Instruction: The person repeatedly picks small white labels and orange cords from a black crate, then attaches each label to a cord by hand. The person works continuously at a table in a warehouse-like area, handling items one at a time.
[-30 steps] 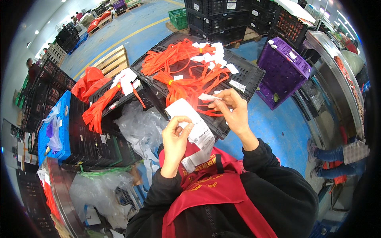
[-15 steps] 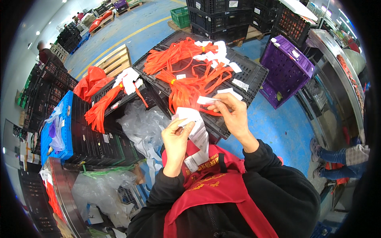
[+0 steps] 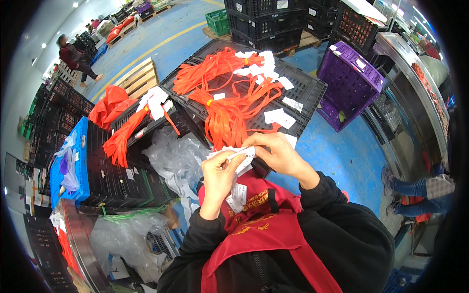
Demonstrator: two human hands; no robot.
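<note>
At centre, a white label strip [image 3: 239,190] hangs from the left hand [image 3: 218,175] and right hand [image 3: 282,154], each with thumb and fingers pinching its upper end, over a red apron [image 3: 264,229]. Orange ribbon bundles [image 3: 227,117] lie beyond, on black crates [image 3: 305,88].

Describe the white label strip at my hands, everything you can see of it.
The white label strip looks like thin paper with small dark print. Its upper part is bunched and bent, pinched by the left hand; the right hand's fingers touch it from the other side. Printed labels hang below, in front of the red apron. Fingers hide much of the upper part.
</note>
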